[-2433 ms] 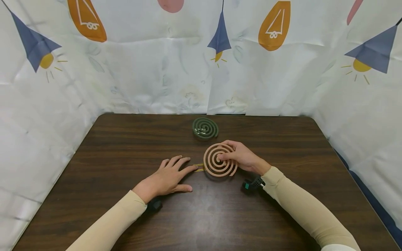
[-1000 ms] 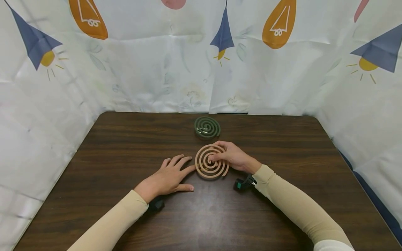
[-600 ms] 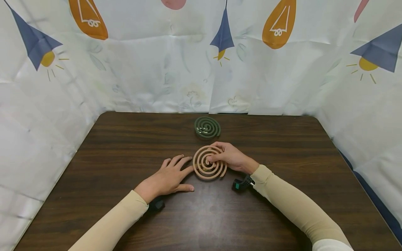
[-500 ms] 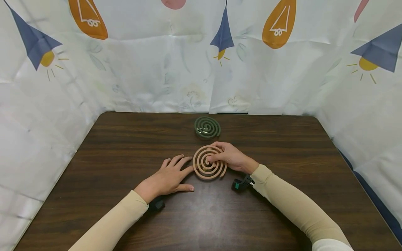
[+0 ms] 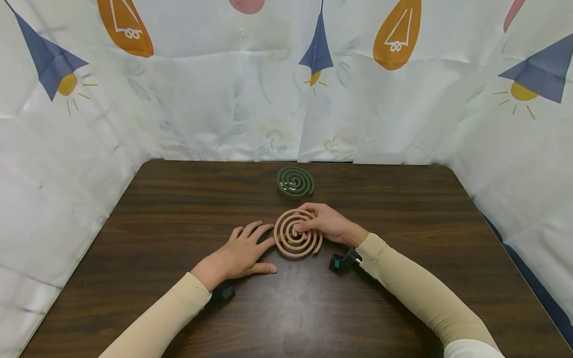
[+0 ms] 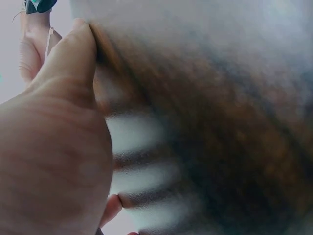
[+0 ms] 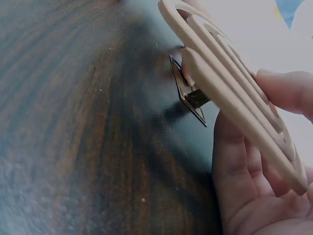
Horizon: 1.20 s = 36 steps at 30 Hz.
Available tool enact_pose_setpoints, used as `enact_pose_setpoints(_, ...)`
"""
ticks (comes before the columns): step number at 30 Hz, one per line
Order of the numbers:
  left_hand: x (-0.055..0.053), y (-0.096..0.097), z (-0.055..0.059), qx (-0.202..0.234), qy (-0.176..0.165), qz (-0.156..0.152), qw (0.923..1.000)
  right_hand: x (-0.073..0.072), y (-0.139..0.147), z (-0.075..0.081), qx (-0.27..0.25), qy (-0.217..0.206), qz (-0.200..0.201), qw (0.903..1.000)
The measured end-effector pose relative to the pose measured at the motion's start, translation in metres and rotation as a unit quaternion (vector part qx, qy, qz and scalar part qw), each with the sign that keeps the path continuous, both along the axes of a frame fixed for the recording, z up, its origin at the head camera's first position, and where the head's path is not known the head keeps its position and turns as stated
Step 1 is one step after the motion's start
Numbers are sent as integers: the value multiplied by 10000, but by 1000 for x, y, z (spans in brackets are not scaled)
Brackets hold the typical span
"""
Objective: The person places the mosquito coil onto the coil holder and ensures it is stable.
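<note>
My right hand [image 5: 333, 223] pinches a tan mosquito coil [image 5: 295, 232], thumb on top and fingers underneath. In the right wrist view the coil is tilted above the table, its inner end close to the upright tab of a small gold metal coil stand [image 7: 195, 98]. The coil covers most of this stand in the head view. My left hand [image 5: 235, 256] lies palm down with fingers spread, its index fingertip right at the coil's left edge, where the stand sits. The left wrist view mostly shows the heel of that hand and blurred tabletop.
A dark green mosquito coil [image 5: 295, 182] lies on the brown wooden table [image 5: 201, 189] behind the hands, near the far edge. White printed cloth [image 5: 201, 109] hangs around the back and sides. Each wrist wears a small dark camera [image 5: 342, 261].
My right hand has carried the tan coil left and slightly nearer, over the gold stand, whose strips showed beside the coil before. The left hand has held its place.
</note>
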<state>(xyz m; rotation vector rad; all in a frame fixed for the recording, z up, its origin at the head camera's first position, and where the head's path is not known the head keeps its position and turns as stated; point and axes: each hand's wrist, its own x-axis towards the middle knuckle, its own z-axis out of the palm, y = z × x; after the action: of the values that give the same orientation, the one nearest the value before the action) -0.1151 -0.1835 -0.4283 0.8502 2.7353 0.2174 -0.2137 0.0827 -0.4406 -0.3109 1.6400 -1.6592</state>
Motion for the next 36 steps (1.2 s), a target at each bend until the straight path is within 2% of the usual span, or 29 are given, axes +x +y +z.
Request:
enact_pose_setpoints(20,0,1,0,43,-7,14,10000,-2,1,0,-104,-39,179,9998)
enact_pose_setpoints(36,0,0,-2,91,-8,38,10000,-2,0,-1,17,-12,166,9999)
